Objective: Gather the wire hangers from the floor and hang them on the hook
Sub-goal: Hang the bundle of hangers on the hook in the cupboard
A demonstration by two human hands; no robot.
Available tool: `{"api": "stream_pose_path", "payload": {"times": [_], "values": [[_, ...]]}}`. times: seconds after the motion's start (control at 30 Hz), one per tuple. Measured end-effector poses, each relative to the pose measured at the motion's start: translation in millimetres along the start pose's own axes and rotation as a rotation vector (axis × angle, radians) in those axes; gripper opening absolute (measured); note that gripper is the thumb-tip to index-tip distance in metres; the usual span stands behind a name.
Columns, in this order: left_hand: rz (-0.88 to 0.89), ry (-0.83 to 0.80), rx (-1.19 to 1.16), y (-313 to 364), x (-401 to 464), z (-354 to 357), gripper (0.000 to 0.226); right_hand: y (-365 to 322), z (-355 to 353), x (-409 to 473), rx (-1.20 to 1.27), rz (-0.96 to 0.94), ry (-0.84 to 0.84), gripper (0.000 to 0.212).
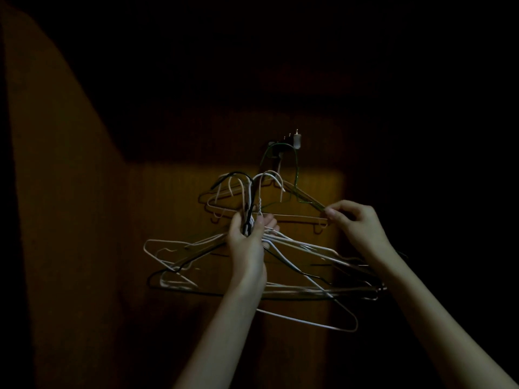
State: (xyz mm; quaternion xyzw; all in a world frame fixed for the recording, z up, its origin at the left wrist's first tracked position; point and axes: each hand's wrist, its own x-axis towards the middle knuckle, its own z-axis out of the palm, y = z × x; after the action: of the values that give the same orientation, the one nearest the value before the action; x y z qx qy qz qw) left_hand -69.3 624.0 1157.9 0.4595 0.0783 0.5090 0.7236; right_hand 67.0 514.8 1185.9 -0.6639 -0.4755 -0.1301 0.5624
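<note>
Head view, very dim: a bunch of wire hangers [283, 256] (mostly white, at least one black) is held up in front of a wooden panel [314, 192], necks gathered together, hook ends fanning up just below the wall hook [283, 146]. Their triangular bodies splay out below and to both sides, overlapping; one white frame hangs lowest, its corner at lower right.

The left hand [247, 237] grips the bundle at the necks, thumb on one side and fingers curled round the other, wrist coming up from bottom centre. The right hand [352, 220] pinches the shoulder end of a green wire hanger [296, 175] btwn thumb and fingertips; that hanger's top loop reaches up to the wall hook and seems to sit over it, tho the dark makes contact hard to confirm. Another pale hanger [280, 216] w/ small notches on its bar lies behind the bundle, against the panel.

The wall hook is a dark fitting w/ several short pegs and one pale knob at its right. Rest of the frame is near black; a lighter brown strip of wall [56, 164] runs down the left side.
</note>
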Motion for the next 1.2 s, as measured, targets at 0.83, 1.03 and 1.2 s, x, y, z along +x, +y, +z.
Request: {"api": "stream_pose_path", "payload": {"times": [0.83,1.03,1.2], "values": [[-0.038,-0.009,0.029,-11,31,3,0.07,31,12,64,-0.003,-0.065,0.163,0.014],[-0.033,0.011,0.035,-15,47,1,0.071,54,36,101,-0.001,-0.031,0.144,0.015],[0.006,0.012,0.097,-17,64,2,0.058,76,52,123,0.05,0.031,0.151,0.014]]}}
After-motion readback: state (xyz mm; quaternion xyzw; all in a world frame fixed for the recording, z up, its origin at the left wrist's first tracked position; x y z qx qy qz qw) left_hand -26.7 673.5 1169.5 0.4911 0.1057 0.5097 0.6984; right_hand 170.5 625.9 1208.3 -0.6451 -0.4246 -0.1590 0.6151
